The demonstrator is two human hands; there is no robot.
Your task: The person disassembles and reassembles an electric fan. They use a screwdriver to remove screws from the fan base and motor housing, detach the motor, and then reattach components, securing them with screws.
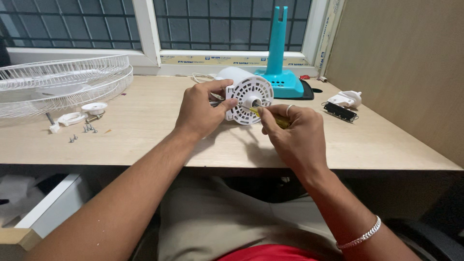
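Observation:
A white round fan motor housing (247, 94) with a vented face lies on its side on the wooden desk (145, 130), its face turned toward me. My left hand (202, 110) grips its left edge, thumb on the rim. My right hand (290, 129) holds a yellow-handled screwdriver (275, 118) whose tip points at the centre hub of the housing. A ring and a silver bracelet are on my right hand and wrist.
White wire fan guards (58, 82) lie at the desk's far left. Small white caps and several loose screws (79, 126) sit near them. A teal fan stand (280, 72) is behind the housing by the window. A white plug and black part (342, 107) lie at right.

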